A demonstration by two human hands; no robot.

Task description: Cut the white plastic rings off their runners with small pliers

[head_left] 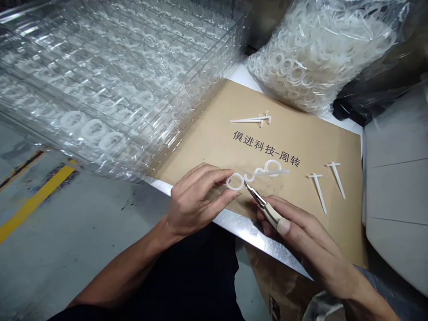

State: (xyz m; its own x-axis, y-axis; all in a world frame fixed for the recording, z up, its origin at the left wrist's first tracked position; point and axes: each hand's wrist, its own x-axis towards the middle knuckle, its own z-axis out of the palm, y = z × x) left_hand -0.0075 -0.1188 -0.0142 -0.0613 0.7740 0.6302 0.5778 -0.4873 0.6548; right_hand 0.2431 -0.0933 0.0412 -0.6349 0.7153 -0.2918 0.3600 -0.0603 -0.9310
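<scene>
Between thumb and fingers my left hand (200, 196) pinches a white plastic ring (235, 182). The ring belongs to a moulded piece whose curved runner (256, 173) leads to a second ring (273, 167) on the right. Wrapped around pale-handled nippers (264, 207), my right hand (301, 223) holds their metal tips at the joint beside the left ring. Whether the blades have cut through cannot be made out. Beneath both hands lies a brown cardboard sheet (207, 138) with printed black characters.
Stacked clear plastic trays (187, 84) with white rings stand at the left. A clear bag (301, 67) full of rings sits at the back right. Several T-shaped white sprues (319, 194) lie on the cardboard. The table's metal edge (247, 229) runs in front of me.
</scene>
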